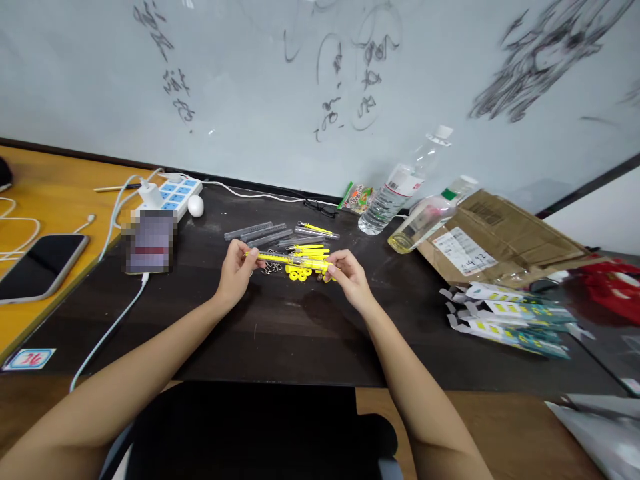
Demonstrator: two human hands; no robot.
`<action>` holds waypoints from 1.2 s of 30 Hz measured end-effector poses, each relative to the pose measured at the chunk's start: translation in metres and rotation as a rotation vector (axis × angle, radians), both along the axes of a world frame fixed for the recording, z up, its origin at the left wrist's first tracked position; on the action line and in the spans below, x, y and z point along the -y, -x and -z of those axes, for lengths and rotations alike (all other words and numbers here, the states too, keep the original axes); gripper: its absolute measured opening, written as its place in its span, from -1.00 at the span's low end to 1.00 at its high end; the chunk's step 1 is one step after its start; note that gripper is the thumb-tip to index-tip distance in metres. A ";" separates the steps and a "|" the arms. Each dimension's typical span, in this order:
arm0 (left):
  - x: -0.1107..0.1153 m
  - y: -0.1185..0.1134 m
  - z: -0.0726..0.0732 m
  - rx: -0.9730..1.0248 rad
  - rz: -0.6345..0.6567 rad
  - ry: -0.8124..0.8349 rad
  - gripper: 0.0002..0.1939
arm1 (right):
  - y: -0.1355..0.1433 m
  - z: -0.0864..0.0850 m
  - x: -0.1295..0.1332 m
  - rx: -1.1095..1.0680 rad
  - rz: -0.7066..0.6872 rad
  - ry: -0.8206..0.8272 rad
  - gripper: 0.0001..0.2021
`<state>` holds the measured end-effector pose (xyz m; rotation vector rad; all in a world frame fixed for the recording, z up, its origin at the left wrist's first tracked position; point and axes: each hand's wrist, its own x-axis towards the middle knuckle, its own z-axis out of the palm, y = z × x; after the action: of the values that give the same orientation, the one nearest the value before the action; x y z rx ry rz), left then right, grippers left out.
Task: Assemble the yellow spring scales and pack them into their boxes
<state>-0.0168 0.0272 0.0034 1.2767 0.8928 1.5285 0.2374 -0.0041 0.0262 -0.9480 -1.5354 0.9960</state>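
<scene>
Yellow marked stick (273,257), pinched at both ends above the dark tabletop (280,347)

Held the yellow marked stick between the two hands, with its long axis running from side to side and sloping a little, its right end slightly nearer to the body. Pinched the left end between thumb and finger of the left hand (236,275), and the right end in similar manner with the right hand (353,280). Touched it with both, so could not call one hand nearer. Had the fingertips closed on the stick, not spread; could not tell exactly the position of the lower fingers. Saw nothing standing between fingertips and stick.

Under and just beyond the stick, saw small loose parts: yellow rings (300,274), thin metal rings (273,266) close to the left hand, and slim yellow pieces (311,252). Farther from the body, saw clear narrow strips (249,230). Near the foot of the whiteboard (250,100), noticed eyeglasses (327,211) and a snack packet (356,198).

To the right, well apart from the hands, noticed a water bottle (391,200), a bottle with yellow liquid (425,217), a cardboard parcel (505,230) and narrow boxes (515,317). To the left, noticed a power strip (175,199), with a white round object (195,206) just beside it.
</scene>
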 end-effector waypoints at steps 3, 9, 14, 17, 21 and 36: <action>0.000 0.000 -0.001 -0.005 -0.009 0.000 -0.65 | 0.000 0.003 -0.002 0.004 0.002 -0.021 -0.75; 0.001 0.000 0.001 0.003 -0.005 -0.002 -0.66 | 0.003 0.007 -0.004 -0.017 0.025 -0.034 -0.75; 0.001 -0.001 0.002 0.000 -0.004 0.005 -0.66 | 0.008 0.008 -0.004 -0.052 0.064 -0.003 -0.73; 0.001 -0.001 0.001 0.000 -0.009 0.003 -0.66 | 0.008 0.006 -0.002 -0.075 0.047 0.005 -0.75; 0.001 -0.001 0.000 0.001 -0.006 -0.006 -0.66 | 0.006 0.005 -0.001 -0.073 0.008 -0.001 -0.78; 0.003 -0.002 0.001 0.010 0.004 0.002 -0.65 | 0.012 0.012 -0.002 -0.030 0.096 -0.063 -0.77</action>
<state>-0.0149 0.0245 0.0027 1.2679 0.8852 1.5294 0.2255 -0.0022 0.0146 -0.9498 -1.4744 0.8853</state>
